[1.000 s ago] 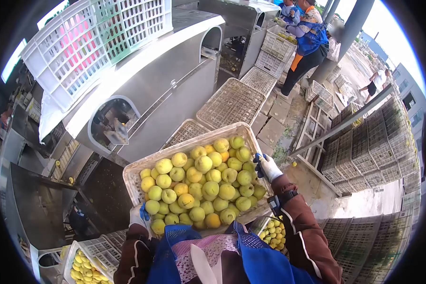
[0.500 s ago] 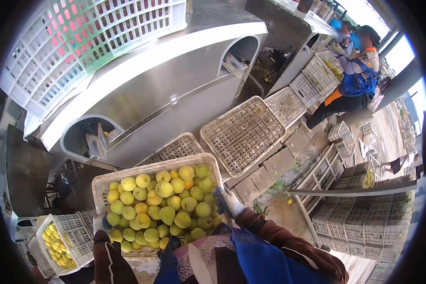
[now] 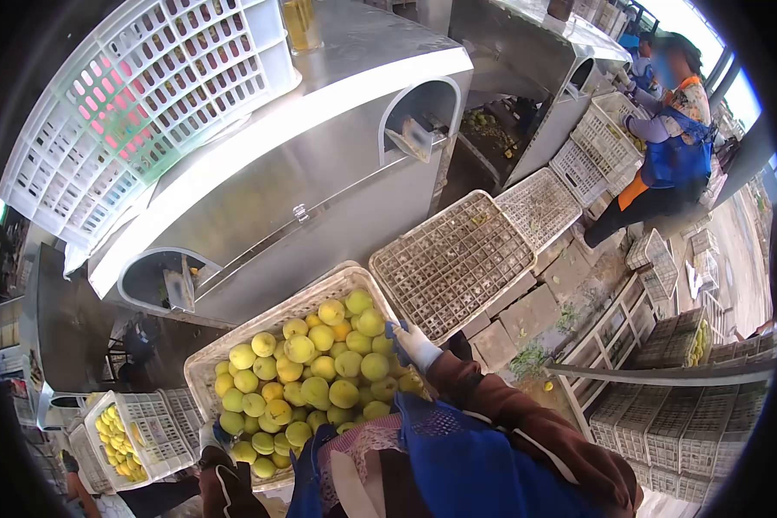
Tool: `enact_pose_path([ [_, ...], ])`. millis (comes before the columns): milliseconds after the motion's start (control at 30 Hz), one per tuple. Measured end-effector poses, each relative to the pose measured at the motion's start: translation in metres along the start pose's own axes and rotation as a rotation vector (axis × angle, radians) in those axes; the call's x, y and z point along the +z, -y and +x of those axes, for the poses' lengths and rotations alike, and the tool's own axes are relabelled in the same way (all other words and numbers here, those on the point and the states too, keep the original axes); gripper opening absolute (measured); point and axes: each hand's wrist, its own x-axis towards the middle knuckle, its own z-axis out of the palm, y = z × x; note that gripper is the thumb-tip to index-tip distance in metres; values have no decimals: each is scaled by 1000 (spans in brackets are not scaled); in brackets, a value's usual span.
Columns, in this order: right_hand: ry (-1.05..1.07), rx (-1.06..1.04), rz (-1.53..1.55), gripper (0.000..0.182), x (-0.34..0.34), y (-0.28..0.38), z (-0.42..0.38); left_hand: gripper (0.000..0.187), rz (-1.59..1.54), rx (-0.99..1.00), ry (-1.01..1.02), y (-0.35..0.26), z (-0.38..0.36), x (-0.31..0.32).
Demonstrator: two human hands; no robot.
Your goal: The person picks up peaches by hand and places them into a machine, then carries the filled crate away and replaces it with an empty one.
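A dirty white plastic crate (image 3: pixel 268 321) full of round yellow-green fruit (image 3: pixel 316 393) is held in front of my body, its left side lower in view than its right. My right hand (image 3: pixel 414 345), in a white and blue glove, is closed on the crate's right edge. At the lower left, my gloved left hand (image 3: pixel 211 439) is at the opposite edge, with its fingers mostly hidden by the crate and sleeve. Just beyond the held crate, an upside-down or bare-gridded crate (image 3: pixel 453 263) rests low beside the metal machine.
A metal machine (image 3: pixel 337 194) with arched openings stands ahead, a white crate (image 3: pixel 173 95) on top. Another crate of yellow fruit (image 3: pixel 151 432) is at lower left. Stacked crates (image 3: pixel 665 423) and a metal rail (image 3: pixel 665 375) stand right. A person (image 3: pixel 673 138) works at far right.
My view has shifted. The held crate has tilted in view, its left side dropping and its right side rising slightly. Both hands remain at its edges.
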Motion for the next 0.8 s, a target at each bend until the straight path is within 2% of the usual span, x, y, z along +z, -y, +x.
enact_pose_path([
  [67,78,-20,-10,20,-21,12,12,27,-206,-5,-50,9,-7,20],
  [200,110,-62,-101,22,-87,53,32,26,-365,-17,58,31,-34,82],
  [267,67,-99,-161,22,-121,87,39,27,-372,-15,130,7,-87,160],
  [333,51,-54,-163,25,-167,117,53,31,-44,155,211,60,-6,140],
  [367,34,-78,-154,28,-190,125,69,32,-197,41,203,41,-14,188],
  [433,-81,-18,-163,35,-220,179,56,34,1325,525,46,26,-3,234],
  [533,-174,-5,-251,41,-284,219,64,30,697,518,141,3,-15,360],
  [700,-329,-31,-333,39,-414,213,147,17,-75,-34,47,-29,-51,516],
  [733,-391,-77,-268,33,-424,216,159,15,-36,14,-14,-42,-63,541],
  [767,-292,39,-317,31,-433,231,155,13,18,65,-72,-55,-70,556],
  [800,-245,17,-307,31,-439,232,159,12,-49,26,-84,-51,-66,559],
])
